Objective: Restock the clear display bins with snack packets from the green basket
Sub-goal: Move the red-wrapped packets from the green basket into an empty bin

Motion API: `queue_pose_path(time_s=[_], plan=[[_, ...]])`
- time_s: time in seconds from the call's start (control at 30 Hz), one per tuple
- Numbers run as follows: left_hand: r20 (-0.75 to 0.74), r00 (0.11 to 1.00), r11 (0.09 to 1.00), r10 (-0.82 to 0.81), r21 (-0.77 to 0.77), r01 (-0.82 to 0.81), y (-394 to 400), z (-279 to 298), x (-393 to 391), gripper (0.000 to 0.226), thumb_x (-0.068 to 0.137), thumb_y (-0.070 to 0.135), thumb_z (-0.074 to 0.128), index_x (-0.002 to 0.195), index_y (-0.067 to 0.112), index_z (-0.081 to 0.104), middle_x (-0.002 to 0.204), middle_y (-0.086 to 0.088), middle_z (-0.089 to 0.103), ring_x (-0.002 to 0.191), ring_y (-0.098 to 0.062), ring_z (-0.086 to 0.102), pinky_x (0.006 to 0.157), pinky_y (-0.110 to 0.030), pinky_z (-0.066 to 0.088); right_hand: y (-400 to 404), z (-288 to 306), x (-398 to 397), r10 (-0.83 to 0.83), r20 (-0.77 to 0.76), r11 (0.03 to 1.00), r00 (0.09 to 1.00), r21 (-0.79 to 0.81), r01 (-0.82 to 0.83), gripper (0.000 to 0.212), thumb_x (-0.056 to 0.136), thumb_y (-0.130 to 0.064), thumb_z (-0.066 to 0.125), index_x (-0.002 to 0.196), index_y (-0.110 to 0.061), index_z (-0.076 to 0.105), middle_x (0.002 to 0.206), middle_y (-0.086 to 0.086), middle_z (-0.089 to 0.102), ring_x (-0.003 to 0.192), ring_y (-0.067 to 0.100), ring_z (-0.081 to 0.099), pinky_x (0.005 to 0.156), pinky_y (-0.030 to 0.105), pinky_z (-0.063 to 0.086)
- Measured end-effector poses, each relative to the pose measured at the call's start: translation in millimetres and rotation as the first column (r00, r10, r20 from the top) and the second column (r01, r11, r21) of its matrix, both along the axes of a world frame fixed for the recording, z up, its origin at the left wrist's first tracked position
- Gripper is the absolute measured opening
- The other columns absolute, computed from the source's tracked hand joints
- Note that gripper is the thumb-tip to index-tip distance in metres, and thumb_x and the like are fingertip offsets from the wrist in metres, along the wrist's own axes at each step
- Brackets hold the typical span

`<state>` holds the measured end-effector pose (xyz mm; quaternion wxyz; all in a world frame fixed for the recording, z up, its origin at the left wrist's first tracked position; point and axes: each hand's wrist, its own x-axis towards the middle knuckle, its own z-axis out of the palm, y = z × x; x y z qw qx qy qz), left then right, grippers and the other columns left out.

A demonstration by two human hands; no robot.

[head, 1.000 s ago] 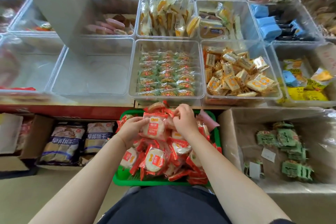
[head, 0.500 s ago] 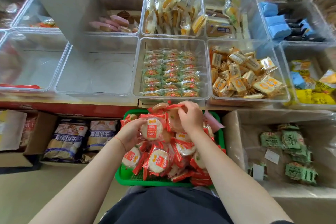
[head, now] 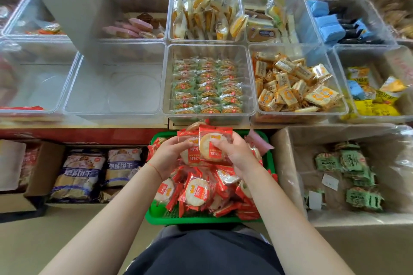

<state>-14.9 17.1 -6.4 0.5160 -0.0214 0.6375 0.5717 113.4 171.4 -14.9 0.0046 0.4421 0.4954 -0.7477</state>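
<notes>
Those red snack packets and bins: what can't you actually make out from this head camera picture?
- How many red packets the left hand and right hand hold: they overlap.
- Floor of the green basket: packets cover most of it.
- Bin behind the grey panel: partly blocked.
- Far-left bin: cut off by the edge, blurred by reflections.

Both hands point(head: 169, 156) point(head: 237, 154) raised, fingers curled.
</notes>
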Motion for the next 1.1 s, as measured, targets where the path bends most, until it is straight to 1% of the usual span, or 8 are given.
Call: queue_pose_path(time_s=[0.2,0.33,0.47,0.63,0.73,0.83,0.97,1.1], plan=[[-0.019,0.994,0.994,0.108,0.015,-0.108,-34.8,12.4,0.1,0.035,0.086,0.003,0.069,0.119,0.005,0.057,0.108,-0.016,0.069,0.09,-0.029,0.071,0.072,-0.039,0.06,-14.9,14.3,5.5,-0.216,-0.148,0.926,0.965,-0.344,0.154,0.023,0.087,-0.019,0.07,0.109,-0.01,0.067,0.098,0.009,0.076,0.095,0.024,0.071,0.081,0.042,0.055],[-0.006,0.985,0.982,0.174,0.071,-0.173,-63.0,25.3,-3.8,0.031,0.086,-0.004,0.064,0.115,0.007,0.059,0.097,-0.012,0.07,0.079,-0.021,0.071,0.056,-0.035,0.059,-29.5,31.8,0.7,-0.219,-0.247,0.909,0.944,-0.404,0.105,0.041,0.082,-0.026,0.069,0.118,-0.008,0.065,0.101,0.009,0.074,0.098,0.023,0.069,0.082,0.04,0.054],[0.028,0.989,0.975,0.142,0.166,-0.145,-87.9,37.2,-22.3,0.034,0.084,-0.003,0.066,0.115,0.009,0.063,0.103,-0.015,0.07,0.093,-0.028,0.068,0.077,-0.045,0.059,-65.8,47.8,-13.9,-0.03,-0.295,0.952,0.955,-0.3,-0.062,0.041,0.087,-0.028,0.067,0.121,-0.005,0.064,0.11,0.016,0.07,0.101,0.03,0.068,0.094,0.05,0.051],[-0.117,0.98,0.974,0.162,0.18,-0.139,-126.9,51.0,-60.5,0.035,0.084,-0.002,0.067,0.118,0.003,0.063,0.099,-0.015,0.07,0.076,-0.024,0.067,0.057,-0.032,0.057,-133.3,55.5,-68.3,0.158,-0.318,0.968,0.935,-0.135,-0.21,0.031,0.092,-0.016,0.064,0.12,-0.004,0.065,0.109,0.018,0.071,0.094,0.025,0.07,0.079,0.034,0.059],[-0.227,0.959,0.978,0.17,0.157,-0.136,-175.6,49.0,-102.8,0.028,0.081,0.003,0.074,0.108,0.006,0.068,0.085,-0.007,0.074,0.068,-0.018,0.07,0.056,-0.03,0.056,-179.1,49.5,-118.9,0.15,-0.292,0.984,0.945,-0.045,-0.171,0.028,0.089,-0.015,0.068,0.114,-0.003,0.068,0.103,0.015,0.074,0.088,0.023,0.071,0.073,0.029,0.058],[-0.262,0.962,0.993,0.081,0.104,-0.055,-238.2,45.5,-166.6,0.029,0.078,0.007,0.078,0.106,0.009,0.069,0.08,-0.003,0.074,0.066,-0.015,0.069,0.055,-0.025,0.053,-234.6,45.9,-180.4,0.168,-0.269,0.986,0.948,0.039,-0.163,0.04,0.079,-0.025,0.076,0.113,-0.005,0.07,0.106,0.015,0.073,0.095,0.027,0.07,0.084,0.033,0.056],[-0.28,0.951,0.987,-0.135,0.042,0.153,-315.2,36.1,-259.9,0.036,0.076,0.007,0.079,0.111,0.006,0.069,0.093,-0.01,0.073,0.072,-0.016,0.067,0.062,-0.026,0.056,-315.8,44.7,-263.9,0.165,-0.217,0.986,0.962,0.053,-0.157,0.046,0.074,-0.027,0.077,0.113,-0.003,0.069,0.106,0.014,0.073,0.094,0.024,0.07,0.08,0.031,0.056],[-0.387,0.907,0.986,-0.167,-0.061,0.156,-365.1,33.3,-342.7,0.026,0.076,0.001,0.077,0.097,0.015,0.07,0.09,-0.009,0.071,0.079,-0.02,0.064,0.064,-0.026,0.056,-361.3,54.6,-332.5,0.043,-0.186,0.998,0.982,0.061,-0.032,0.017,0.09,-0.024,0.068,0.102,-0.012,0.07,0.088,0.001,0.076,0.085,0.015,0.071,0.073,0.025,0.053]])
